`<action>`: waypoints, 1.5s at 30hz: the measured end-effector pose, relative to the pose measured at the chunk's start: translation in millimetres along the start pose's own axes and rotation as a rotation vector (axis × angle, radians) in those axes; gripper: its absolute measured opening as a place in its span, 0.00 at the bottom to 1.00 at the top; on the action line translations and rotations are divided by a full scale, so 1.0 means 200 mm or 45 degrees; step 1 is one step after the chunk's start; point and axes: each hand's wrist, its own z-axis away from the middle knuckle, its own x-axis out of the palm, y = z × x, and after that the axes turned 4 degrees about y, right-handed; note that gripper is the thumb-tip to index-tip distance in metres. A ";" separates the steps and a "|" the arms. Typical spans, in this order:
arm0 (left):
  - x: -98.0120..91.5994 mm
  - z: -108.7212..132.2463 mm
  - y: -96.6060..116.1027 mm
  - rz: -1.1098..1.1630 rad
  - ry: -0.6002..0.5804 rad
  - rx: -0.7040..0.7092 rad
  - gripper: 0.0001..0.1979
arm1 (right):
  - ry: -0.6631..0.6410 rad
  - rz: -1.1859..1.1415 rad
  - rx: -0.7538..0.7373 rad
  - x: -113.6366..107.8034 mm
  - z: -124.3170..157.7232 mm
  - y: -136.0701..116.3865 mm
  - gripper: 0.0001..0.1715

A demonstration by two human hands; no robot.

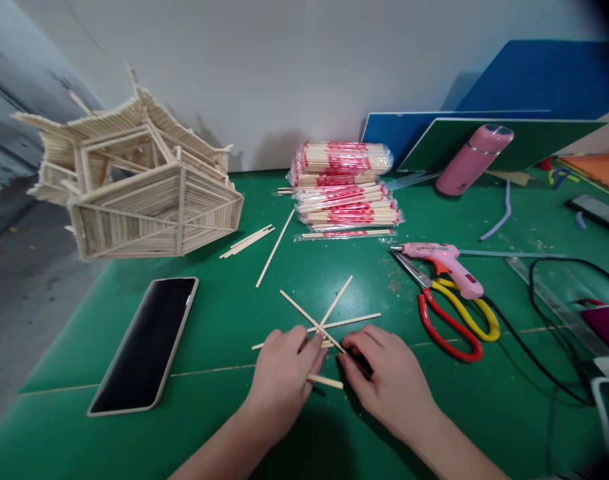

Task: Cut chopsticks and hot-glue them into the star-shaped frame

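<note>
Several pale wooden chopsticks (300, 308) cross one another like a star on the green table, in front of me. My left hand (287, 367) is closed over the crossing, its fingers pressing the chopsticks together; its fingertips are partly hidden. Thumb and index finger of my right hand (389, 370) pinch the near end of the chopstick that slants down from the upper left. Beyond my hands lie a single loose chopstick (275, 248) and a small group of shorter sticks (247, 241).
A structure built of sticks (154, 193) stands at the left behind a phone (144, 343). Packed chopsticks (347, 190) lie by the wall. To the right are scissors (447, 313), a pink glue gun (442, 259) with a black cord (524, 347), and a pink bottle (474, 160).
</note>
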 end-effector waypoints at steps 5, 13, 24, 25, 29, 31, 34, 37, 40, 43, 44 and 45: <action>0.00 -0.01 0.00 -0.068 0.021 0.051 0.12 | -0.027 0.047 -0.033 0.01 -0.01 0.00 0.08; 0.02 -0.01 0.01 -0.049 0.030 0.076 0.11 | -0.002 0.048 -0.018 0.02 -0.01 0.00 0.07; -0.07 0.10 0.03 0.017 0.116 -0.238 0.10 | 0.130 -0.022 -0.017 0.04 0.01 -0.01 0.07; -0.08 0.10 0.04 0.005 0.102 -0.262 0.09 | 0.144 -0.034 -0.017 0.04 0.01 -0.01 0.07; -0.09 0.09 0.05 0.100 -0.004 -0.335 0.10 | 0.184 -0.065 -0.014 0.04 0.02 -0.01 0.08; -0.09 0.07 0.05 0.205 -0.053 -0.387 0.11 | 0.197 -0.075 -0.014 0.03 0.02 -0.02 0.07; -0.10 0.05 0.05 0.359 -0.073 -0.499 0.12 | 0.213 -0.102 -0.019 0.00 0.02 -0.03 0.07; -0.12 0.04 0.05 0.483 -0.030 -0.621 0.12 | 0.308 -0.265 0.010 -0.06 0.03 0.00 0.06; -0.15 0.03 0.03 0.525 0.073 -0.691 0.11 | 0.554 -0.294 0.121 -0.13 0.04 0.10 0.07; -0.20 0.04 0.00 0.506 0.188 -0.691 0.11 | 0.633 0.039 0.165 -0.15 0.04 0.21 0.15; -0.21 0.04 0.00 0.491 0.216 -0.682 0.10 | 0.560 0.180 0.134 -0.14 0.03 0.23 0.22; -0.23 0.05 -0.01 0.475 0.242 -0.671 0.10 | 0.461 0.299 0.089 -0.12 0.01 0.24 0.28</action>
